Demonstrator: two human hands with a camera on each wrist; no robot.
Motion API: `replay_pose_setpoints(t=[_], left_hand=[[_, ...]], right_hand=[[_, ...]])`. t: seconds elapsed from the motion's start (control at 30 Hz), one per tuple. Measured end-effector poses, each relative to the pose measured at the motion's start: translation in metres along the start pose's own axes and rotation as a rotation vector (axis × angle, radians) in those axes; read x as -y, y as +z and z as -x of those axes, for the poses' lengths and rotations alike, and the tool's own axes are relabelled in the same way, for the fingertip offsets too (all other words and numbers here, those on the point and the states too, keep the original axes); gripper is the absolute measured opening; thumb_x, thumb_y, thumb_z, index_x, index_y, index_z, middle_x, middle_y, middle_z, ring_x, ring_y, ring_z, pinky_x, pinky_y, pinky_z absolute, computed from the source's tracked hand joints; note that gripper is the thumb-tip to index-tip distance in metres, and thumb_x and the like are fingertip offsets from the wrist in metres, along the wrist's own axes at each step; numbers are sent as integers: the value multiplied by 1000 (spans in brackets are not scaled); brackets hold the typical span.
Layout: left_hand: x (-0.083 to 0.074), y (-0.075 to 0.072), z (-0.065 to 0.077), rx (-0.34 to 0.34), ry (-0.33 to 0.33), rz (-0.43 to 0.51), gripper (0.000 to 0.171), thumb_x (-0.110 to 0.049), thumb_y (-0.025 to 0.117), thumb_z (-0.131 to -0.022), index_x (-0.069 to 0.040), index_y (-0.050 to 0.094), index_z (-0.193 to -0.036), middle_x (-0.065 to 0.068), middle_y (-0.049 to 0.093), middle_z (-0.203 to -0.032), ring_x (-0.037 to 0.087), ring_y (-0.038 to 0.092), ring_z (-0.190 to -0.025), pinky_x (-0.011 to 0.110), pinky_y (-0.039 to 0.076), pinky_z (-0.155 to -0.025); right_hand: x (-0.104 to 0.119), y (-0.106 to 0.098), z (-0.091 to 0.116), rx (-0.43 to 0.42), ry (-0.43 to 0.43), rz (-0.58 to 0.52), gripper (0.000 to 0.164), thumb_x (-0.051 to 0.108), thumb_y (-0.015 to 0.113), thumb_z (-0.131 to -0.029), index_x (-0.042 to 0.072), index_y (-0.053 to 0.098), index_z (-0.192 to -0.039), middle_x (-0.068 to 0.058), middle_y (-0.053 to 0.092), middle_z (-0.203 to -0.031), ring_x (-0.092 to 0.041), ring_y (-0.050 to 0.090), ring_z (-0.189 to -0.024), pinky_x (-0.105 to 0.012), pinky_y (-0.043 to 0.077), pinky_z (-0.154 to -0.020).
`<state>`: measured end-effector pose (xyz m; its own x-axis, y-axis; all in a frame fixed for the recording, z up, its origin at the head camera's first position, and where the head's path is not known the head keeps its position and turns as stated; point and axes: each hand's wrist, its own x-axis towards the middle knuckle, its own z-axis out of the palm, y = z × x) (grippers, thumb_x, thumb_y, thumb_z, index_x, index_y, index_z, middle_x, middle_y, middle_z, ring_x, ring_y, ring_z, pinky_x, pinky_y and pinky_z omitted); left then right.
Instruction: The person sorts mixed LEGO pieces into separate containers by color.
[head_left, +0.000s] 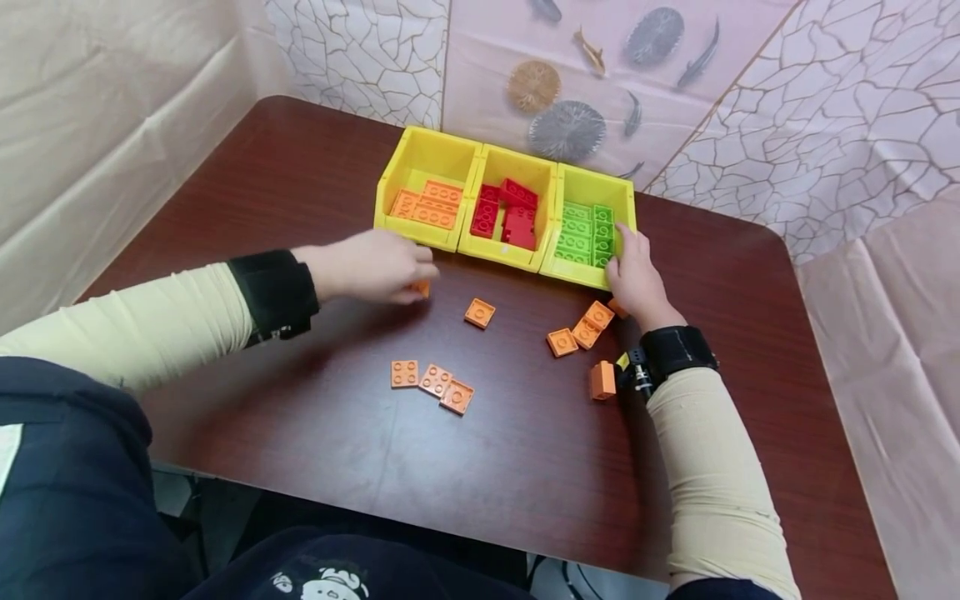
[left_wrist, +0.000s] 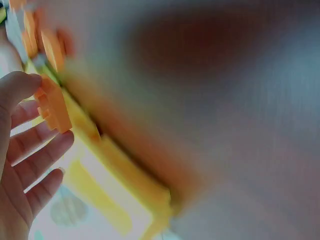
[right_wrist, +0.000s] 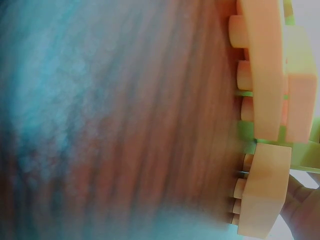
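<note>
My left hand (head_left: 378, 265) is just in front of the left yellow bin (head_left: 386, 183), low over the table. It pinches an orange toy building brick (left_wrist: 59, 107) between thumb and fingertips; the head view shows only a bit of it below the fingers. At the front right corner of the right yellow bin (head_left: 573, 273), my right hand (head_left: 637, 279) grips the rim, thumb at the front and a finger along the side. Green bricks (head_left: 576, 233) lie inside that bin. In the right wrist view, orange bricks (right_wrist: 265, 190) stand close to the camera.
The left bin holds orange bricks (head_left: 435, 204), the middle bin (head_left: 487, 244) red bricks (head_left: 519, 223). On the dark table (head_left: 300, 433) lie a single orange brick (head_left: 480, 313), a group nearer the front (head_left: 436, 380), a group at right (head_left: 587, 332) and an upright one (head_left: 602, 381) beside the right wrist.
</note>
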<state>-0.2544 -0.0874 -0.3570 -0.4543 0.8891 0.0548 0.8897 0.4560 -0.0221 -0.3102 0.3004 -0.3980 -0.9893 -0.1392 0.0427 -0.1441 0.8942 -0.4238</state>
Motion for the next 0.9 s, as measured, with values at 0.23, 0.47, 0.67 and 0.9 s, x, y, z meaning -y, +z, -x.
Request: replay_pose_setpoints(t=[0.23, 0.47, 0.67, 0.9], left_hand=[[48, -13, -8, -31, -112, -74, 15, -17, 64, -84, -6, 60, -93, 9, 57, -85, 29, 51, -78, 41, 44, -73], [73, -10, -10, 5, -162, -130, 21, -16, 63, -85, -4, 61, -101, 13, 59, -90, 31, 50, -83, 43, 41, -77], [84, -4, -8, 24, -210, -152, 20, -17, 63, -86, -5, 60, -102, 12, 59, -92, 30, 51, -85, 42, 35, -75], [92, 0, -10, 43, -239, -154, 17, -16, 61, -87, -6, 58, -100, 12, 58, -91, 30, 50, -85, 43, 32, -75]], right_hand=[[-2, 3, 0, -3, -1, 0, 56, 12, 30, -96, 11, 11, -149, -20, 12, -147, -40, 44, -102, -54, 37, -85], [0, 4, -1, -9, -1, 5, 56, 12, 30, -96, 12, 11, -149, -20, 13, -147, -39, 44, -102, -53, 37, -85], [1, 3, -1, -12, -4, -1, 56, 12, 31, -97, 12, 11, -149, -20, 13, -147, -39, 43, -106, -53, 36, -88], [1, 0, -1, -16, -7, -3, 56, 12, 31, -96, 11, 12, -149, -20, 13, -148, -40, 44, -106, -53, 36, -88]])
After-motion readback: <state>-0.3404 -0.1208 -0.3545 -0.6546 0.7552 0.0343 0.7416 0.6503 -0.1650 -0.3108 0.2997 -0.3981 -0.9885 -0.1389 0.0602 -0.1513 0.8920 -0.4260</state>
